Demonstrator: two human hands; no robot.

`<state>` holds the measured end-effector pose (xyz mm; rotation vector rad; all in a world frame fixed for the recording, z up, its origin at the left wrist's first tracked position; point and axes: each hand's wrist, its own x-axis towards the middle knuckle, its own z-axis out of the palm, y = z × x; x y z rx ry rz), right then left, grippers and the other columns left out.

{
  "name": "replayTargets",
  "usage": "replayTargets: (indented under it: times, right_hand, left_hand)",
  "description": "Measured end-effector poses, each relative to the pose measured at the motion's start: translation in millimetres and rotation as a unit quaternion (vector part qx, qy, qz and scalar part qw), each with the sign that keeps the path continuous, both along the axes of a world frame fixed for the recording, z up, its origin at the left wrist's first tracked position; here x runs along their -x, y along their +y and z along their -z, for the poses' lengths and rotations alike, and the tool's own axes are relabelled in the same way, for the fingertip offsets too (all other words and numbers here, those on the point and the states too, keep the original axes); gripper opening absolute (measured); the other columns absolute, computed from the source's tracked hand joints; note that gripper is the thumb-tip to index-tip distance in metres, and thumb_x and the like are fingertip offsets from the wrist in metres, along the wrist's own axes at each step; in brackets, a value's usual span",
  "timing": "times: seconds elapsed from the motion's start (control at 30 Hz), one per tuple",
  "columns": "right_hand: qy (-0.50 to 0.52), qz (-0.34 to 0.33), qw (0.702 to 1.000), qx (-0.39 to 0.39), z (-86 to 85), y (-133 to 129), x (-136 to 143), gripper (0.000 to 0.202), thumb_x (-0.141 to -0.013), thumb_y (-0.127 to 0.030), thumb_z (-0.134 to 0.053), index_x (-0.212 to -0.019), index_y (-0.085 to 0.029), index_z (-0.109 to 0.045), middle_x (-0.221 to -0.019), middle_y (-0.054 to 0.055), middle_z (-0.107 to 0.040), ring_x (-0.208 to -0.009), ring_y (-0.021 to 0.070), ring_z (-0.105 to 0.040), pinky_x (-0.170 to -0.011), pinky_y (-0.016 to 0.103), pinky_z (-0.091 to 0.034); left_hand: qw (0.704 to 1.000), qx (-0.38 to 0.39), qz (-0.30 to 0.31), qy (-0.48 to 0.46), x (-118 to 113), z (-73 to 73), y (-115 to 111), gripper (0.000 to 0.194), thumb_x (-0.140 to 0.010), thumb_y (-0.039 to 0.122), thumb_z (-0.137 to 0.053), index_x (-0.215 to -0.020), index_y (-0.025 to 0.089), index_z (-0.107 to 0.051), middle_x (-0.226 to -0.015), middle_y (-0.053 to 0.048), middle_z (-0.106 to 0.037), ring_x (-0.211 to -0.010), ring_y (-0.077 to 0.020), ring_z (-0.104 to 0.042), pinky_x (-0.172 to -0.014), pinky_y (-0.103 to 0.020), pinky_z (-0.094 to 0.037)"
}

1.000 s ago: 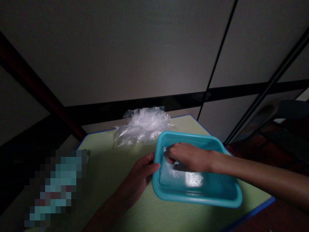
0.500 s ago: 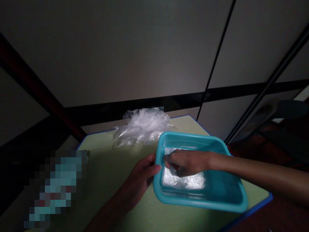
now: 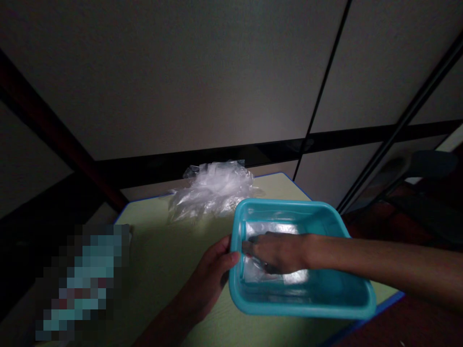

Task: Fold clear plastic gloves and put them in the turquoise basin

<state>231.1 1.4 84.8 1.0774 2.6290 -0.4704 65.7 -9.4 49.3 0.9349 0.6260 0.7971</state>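
A turquoise plastic basin (image 3: 300, 309) stands on the table, tilted slightly in view. My left hand (image 3: 215, 267) grips its left rim, thumb on top and fingers around the outside. Inside the basin, clear plastic bags (image 3: 296, 276) lie flat on the bottom toward the left end. My right hand (image 3: 284, 251) reaches in from the right and rests palm down on them, fingers stretched toward the left wall. Part of the plastic is hidden under this hand. Behind the basin's left corner sits a crumpled heap of clear plastic bags (image 3: 217, 188).
The pale green table (image 3: 155, 274) has a blue edge. A blurred-out turquoise object (image 3: 90, 270) lies at the left. Grey cabinet panels (image 3: 202, 77) rise behind the table. A dark chair (image 3: 430, 168) stands at the far right.
My right hand has gone from curled fingers to flattened ones on the plastic, which now lies smoother. The basin has shifted very slightly; my left hand keeps its grip.
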Motion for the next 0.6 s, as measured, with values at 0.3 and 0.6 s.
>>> replayTargets:
  times: [0.3,0.6]
  right_hand:
    - [0.014,0.004,0.991,0.13,11.3,11,-6,0.047,-0.067,-0.015,-0.064,-0.109,-0.01,-0.046,-0.083,0.005,-0.057,-0.07,0.0153,-0.053,-0.055,0.022,-0.039]
    - [0.11,0.081,0.978,0.156,-11.7,20,-23,0.033,-0.072,-0.007,-0.057,-0.104,-0.009,-0.049,-0.081,0.002,-0.053,-0.071,0.012,-0.052,-0.061,0.021,-0.041]
  left_hand:
    - [0.999,0.021,-0.003,0.026,1,6.5,1,0.02,-0.068,0.027,-0.061,-0.084,0.014,-0.064,-0.077,-0.006,-0.066,-0.075,-0.0204,-0.061,-0.065,-0.026,-0.044]
    - [1.0,-0.009,0.016,0.011,1,-1.6,6,0.026,-0.07,0.027,-0.06,-0.091,0.014,-0.063,-0.083,-0.006,-0.065,-0.075,-0.0184,-0.059,-0.066,-0.025,-0.042]
